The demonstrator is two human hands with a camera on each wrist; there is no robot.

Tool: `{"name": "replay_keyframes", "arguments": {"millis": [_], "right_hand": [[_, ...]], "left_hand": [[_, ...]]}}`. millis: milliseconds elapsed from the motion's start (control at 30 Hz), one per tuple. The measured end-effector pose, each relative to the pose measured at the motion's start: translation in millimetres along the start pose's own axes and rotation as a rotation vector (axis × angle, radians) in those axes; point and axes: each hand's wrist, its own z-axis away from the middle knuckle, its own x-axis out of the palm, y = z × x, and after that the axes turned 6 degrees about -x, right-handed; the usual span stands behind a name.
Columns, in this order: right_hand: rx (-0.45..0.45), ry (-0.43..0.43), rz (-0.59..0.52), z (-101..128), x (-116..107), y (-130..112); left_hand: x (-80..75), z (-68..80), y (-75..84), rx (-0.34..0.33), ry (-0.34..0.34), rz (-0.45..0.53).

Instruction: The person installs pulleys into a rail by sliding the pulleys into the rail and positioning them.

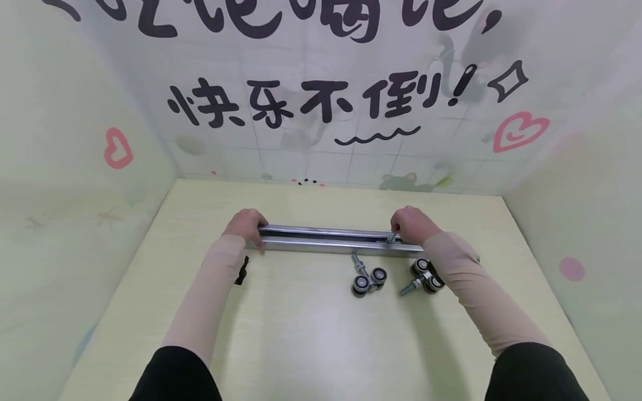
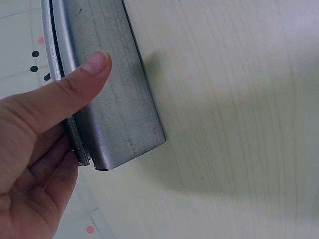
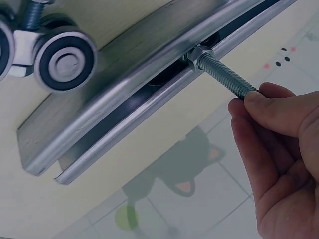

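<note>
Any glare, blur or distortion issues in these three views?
Head view: wide-angle bending of the walls, soft glare on the table. Left wrist view: sharp, left hand shadows the table beside the rail. Right wrist view: rail curves, right hand sharp.

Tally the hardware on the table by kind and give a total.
Metal rail: 1
Loose roller wheel sets: 2, one and another
Roller set inside the rail, its bolt pinched by the right hand: 1
Small black piece by the left sleeve: 1
Total: 5
</note>
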Motion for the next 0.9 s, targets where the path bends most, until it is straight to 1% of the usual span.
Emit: {"name": "replay_keyframes", "arguments": {"millis": [233, 500, 900], "right_hand": [[0.058, -0.028, -0.002, 9, -2, 10], [0.068, -0.038, -0.001, 20, -6, 20], [0.116, -0.033, -0.013, 42, -12, 37]], "left_hand": [[-3.2, 0.6, -0.8, -0.014, -0.007, -0.001], [-3.5, 2.6, 3.3, -0.021, -0.012, -0.001], [-2.2, 0.2, 3.1, -0.016, -0.021, 0.004]]}}
